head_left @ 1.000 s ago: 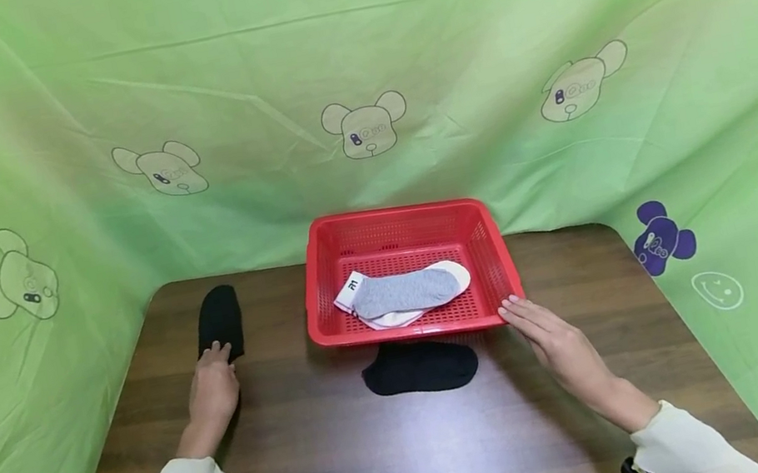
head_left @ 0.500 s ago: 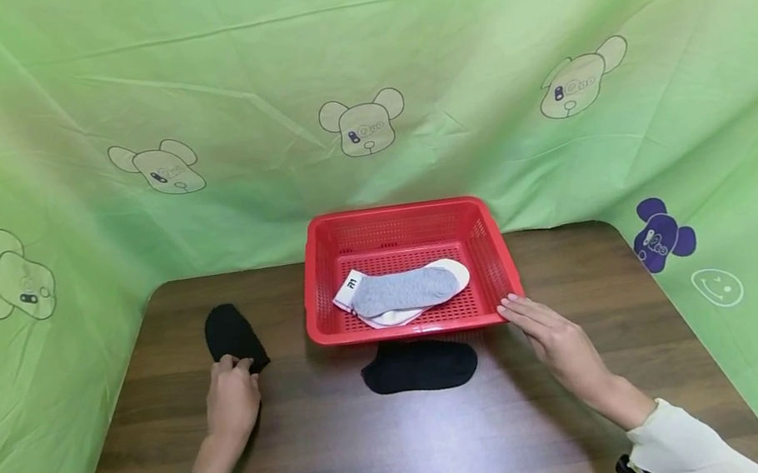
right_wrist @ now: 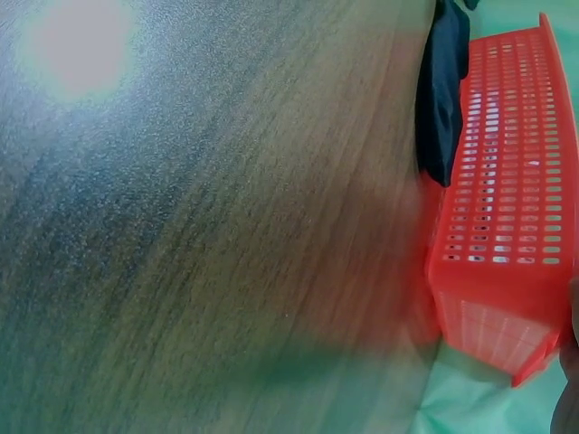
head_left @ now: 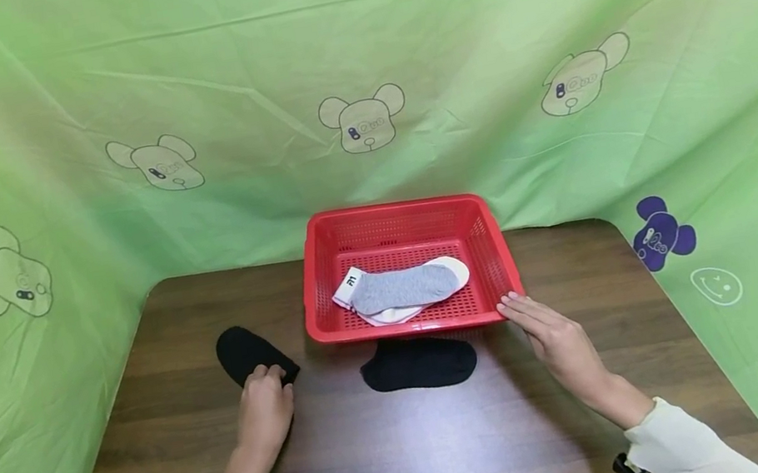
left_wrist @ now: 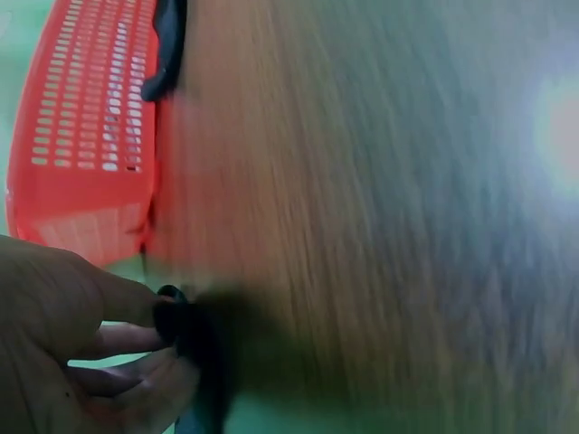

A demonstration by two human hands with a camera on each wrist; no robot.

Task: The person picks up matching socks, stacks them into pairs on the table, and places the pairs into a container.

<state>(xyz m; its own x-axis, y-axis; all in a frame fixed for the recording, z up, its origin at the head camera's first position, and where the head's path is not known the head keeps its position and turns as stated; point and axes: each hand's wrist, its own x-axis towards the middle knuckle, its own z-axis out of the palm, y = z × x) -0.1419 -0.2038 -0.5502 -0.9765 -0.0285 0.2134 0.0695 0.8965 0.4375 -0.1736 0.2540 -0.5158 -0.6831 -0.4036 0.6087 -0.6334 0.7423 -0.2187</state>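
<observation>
My left hand (head_left: 266, 408) pinches the cuff end of a black sock (head_left: 247, 351), left of the red basket; in the left wrist view the thumb and fingers close on the dark cloth (left_wrist: 204, 353). Straight fingers of my right hand (head_left: 559, 348) rest on the front right corner of the red plastic basket (head_left: 407, 331). Inside the basket lie a grey sock (head_left: 403, 289) and white socks (head_left: 458, 268), overlapping. A second black sock (head_left: 420, 363) lies flat on the table just in front of the basket.
The brown wooden table (head_left: 403, 460) carries everything. A green cloth (head_left: 226, 60) with printed bear heads hangs behind the table and along both sides. The basket stands near the back edge.
My left hand has moved right and towards the front, dragging the black sock with it and turning it to a slant. The right hand stays on the basket corner.
</observation>
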